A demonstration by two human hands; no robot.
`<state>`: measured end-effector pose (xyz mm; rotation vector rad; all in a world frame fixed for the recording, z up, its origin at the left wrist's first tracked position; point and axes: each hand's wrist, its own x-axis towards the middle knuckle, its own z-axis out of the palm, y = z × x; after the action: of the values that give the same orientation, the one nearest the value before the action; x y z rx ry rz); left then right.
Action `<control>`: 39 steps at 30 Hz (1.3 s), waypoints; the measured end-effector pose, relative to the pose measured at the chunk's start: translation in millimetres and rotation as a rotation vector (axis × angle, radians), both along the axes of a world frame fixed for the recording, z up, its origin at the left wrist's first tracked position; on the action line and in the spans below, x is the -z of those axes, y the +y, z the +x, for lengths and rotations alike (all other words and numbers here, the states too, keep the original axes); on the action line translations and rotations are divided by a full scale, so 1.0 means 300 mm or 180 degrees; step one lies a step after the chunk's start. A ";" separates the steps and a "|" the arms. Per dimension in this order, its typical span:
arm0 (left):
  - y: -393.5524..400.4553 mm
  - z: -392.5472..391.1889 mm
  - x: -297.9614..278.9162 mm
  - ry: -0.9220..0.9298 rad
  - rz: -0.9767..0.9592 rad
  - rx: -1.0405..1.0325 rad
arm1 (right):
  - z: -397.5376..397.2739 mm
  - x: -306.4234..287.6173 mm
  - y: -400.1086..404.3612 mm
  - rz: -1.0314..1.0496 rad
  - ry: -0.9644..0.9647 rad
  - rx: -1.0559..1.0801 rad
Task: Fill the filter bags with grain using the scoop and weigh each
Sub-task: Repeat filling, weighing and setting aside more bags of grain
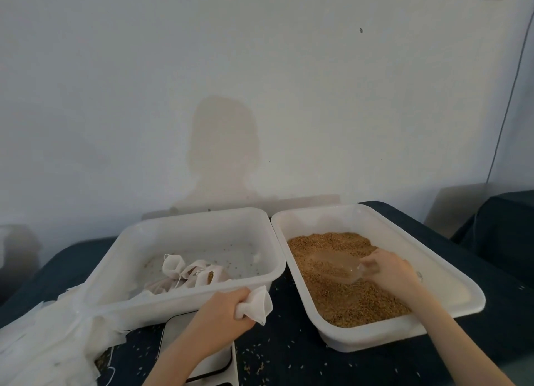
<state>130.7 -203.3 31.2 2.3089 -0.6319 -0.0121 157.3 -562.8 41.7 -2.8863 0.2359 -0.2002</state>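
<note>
Nearest the lens, an empty filter bag [255,306] is gripped in the curled left hand [224,313], held above a weighing scale [199,354] just in front of the left tub [185,294]. A clear scoop [335,265] is held by its handle in the curled fingers of the right hand [390,270], its long axis pointing away to the left, bowl sunk in the grain [341,284] of the right tub [450,281]. The bag lies left of the scoop, across both tub rims; open dark cloth is seen between them, so room to pour seems adequate. Filled bags [187,273] lie in the left tub

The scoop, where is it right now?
In the head view, the clear scoop is in the right hand, over the grain in the right tub.
</note>
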 end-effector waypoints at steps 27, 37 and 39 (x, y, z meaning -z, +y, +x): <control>-0.009 0.003 -0.044 -0.0165 0.0092 -0.0603 | -0.092 -0.250 0.195 0.1169 0.0302 -0.1400; 0.037 -0.020 -0.069 -0.0324 0.0462 -0.0661 | -0.118 -0.293 0.296 0.0512 0.0317 -0.1554; 0.037 -0.024 -0.073 -0.0415 0.0502 -0.0633 | -0.122 -0.302 0.314 0.0467 0.0292 -0.1524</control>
<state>123.4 -192.2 53.0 2.5320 -0.4773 0.1897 120.6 -468.7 132.2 -2.7094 -0.4063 0.0351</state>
